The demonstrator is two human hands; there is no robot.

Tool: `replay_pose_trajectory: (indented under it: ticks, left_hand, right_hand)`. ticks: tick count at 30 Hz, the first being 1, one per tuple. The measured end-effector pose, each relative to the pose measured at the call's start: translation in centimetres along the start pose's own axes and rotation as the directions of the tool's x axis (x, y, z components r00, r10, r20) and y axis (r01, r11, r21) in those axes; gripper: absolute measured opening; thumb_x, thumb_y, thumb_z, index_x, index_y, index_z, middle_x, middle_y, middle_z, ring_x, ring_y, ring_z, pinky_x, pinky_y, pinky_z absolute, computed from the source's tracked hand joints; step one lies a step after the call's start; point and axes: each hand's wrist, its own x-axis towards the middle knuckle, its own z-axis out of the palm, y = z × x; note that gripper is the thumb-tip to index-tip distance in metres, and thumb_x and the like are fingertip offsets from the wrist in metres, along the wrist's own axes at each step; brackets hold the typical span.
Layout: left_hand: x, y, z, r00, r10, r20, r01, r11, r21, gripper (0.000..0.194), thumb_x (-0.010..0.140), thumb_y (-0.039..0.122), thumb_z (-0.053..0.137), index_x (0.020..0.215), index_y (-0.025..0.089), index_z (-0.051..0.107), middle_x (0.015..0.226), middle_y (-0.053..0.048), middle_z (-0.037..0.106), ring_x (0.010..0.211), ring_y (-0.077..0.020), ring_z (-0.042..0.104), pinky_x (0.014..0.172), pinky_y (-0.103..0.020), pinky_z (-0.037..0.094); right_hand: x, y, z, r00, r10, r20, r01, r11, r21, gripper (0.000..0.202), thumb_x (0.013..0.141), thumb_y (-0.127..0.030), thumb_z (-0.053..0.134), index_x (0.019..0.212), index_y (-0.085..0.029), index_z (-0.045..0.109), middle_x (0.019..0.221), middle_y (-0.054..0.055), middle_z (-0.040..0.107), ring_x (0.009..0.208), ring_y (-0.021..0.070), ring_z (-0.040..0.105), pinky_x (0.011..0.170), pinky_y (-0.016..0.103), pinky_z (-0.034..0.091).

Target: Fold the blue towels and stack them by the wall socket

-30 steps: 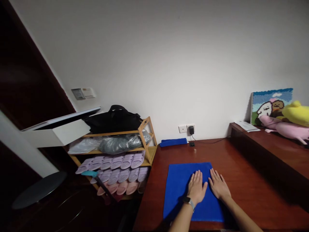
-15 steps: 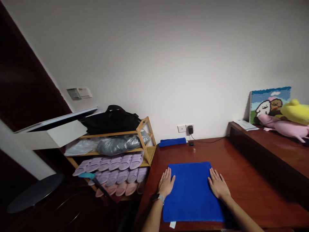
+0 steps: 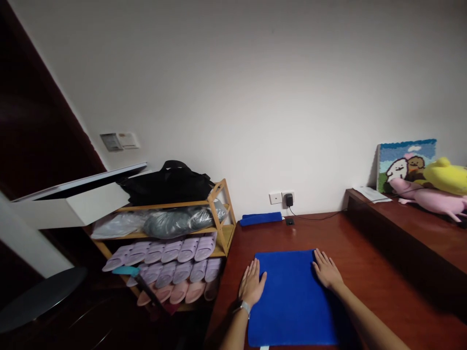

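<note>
On my head view, the blue cloth (image 3: 290, 299) lies spread flat on the reddish-brown table (image 3: 379, 287), low in the frame and a little right of centre. A small white tag (image 3: 264, 347) shows at its bottom edge. I see my left hand (image 3: 251, 283) laid palm down along the cloth's left edge, fingers straight and nearly together, with a watch (image 3: 243, 306) on the wrist. My right hand (image 3: 327, 270) lies palm down at the upper right edge, its fingers slightly spread. Neither hand is clamped on anything; both are open and flat.

Beyond the cloth, near the wall, I have a folded blue cloth (image 3: 260, 218) at the table's back left corner. Just right of it is a black socket (image 3: 289, 221) in the tabletop, and above that a black plug (image 3: 289, 199) sits in the wall outlet, its cord running right.

At the right of the frame, a raised surface (image 3: 419, 223) bears some papers (image 3: 372, 194), a picture of two cartoon dogs (image 3: 406, 163), a pink plush toy (image 3: 428, 197) and a yellow one.

To the lower left, my view takes in a wooden rack (image 3: 219, 214) with a black bag (image 3: 168, 184) on top, plastic-wrapped items (image 3: 182, 219) beneath, then rows of lilac and pink slippers (image 3: 188, 249).
</note>
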Motion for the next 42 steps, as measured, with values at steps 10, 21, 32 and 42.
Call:
replay_pose_trajectory:
  ticks: [10, 21, 32, 42]
  left_hand:
    - [-0.1, 0.3, -0.3, 1.0, 0.004, 0.02, -0.004, 1.0, 0.021, 0.074, 0.105, 0.056, 0.019, 0.165, 0.013, 0.024, 0.172, -0.008, 0.021, 0.159, -0.0217, 0.02, 0.131, -0.043, 0.02]
    - [2.5, 7.0, -0.7, 0.994, 0.101, -0.047, -0.098, 0.993, 0.059, 0.071, 0.106, 0.05, 0.014, 0.162, 0.01, 0.035, 0.169, -0.013, 0.031, 0.158, -0.0271, 0.026, 0.13, -0.047, 0.024]
    - [5.5, 20.0, 5.0, 0.923, 0.38, 0.057, -0.37, 0.919, -0.138, 0.075, 0.106, 0.055, 0.004, 0.165, 0.016, 0.028, 0.171, -0.007, 0.03, 0.16, -0.0197, 0.02, 0.133, -0.044, 0.017]
    - [6.2, 6.9, 1.3, 0.987, 0.147, 0.064, -0.148, 0.989, 0.013, 0.074, 0.106, 0.059, 0.009, 0.166, 0.019, 0.024, 0.172, -0.006, 0.025, 0.16, -0.0218, 0.018, 0.131, -0.045, 0.018]
  right_hand:
    - [1.2, 0.4, 1.2, 0.999, -0.005, -0.032, 0.005, 1.0, 0.001, 0.071, 0.103, -0.045, 0.016, 0.166, -0.01, 0.019, 0.174, 0.006, 0.021, 0.161, 0.0209, 0.014, 0.13, 0.041, 0.01]
    - [1.0, -0.1, 0.5, 0.999, -0.01, -0.039, 0.011, 1.0, 0.029, 0.071, 0.103, -0.044, 0.015, 0.165, -0.01, 0.02, 0.173, 0.005, 0.02, 0.161, 0.0223, 0.015, 0.13, 0.042, 0.01]
    - [1.1, 0.7, 1.0, 0.997, -0.07, -0.034, 0.068, 0.997, -0.044, 0.066, 0.102, -0.035, 0.019, 0.165, -0.014, 0.026, 0.173, 0.004, 0.02, 0.16, 0.022, 0.016, 0.129, 0.042, 0.014]
    - [1.2, 0.4, 1.0, 0.999, -0.011, -0.044, 0.012, 0.999, 0.041, 0.069, 0.103, -0.041, 0.015, 0.166, -0.013, 0.022, 0.173, 0.004, 0.023, 0.16, 0.0205, 0.017, 0.13, 0.043, 0.011]
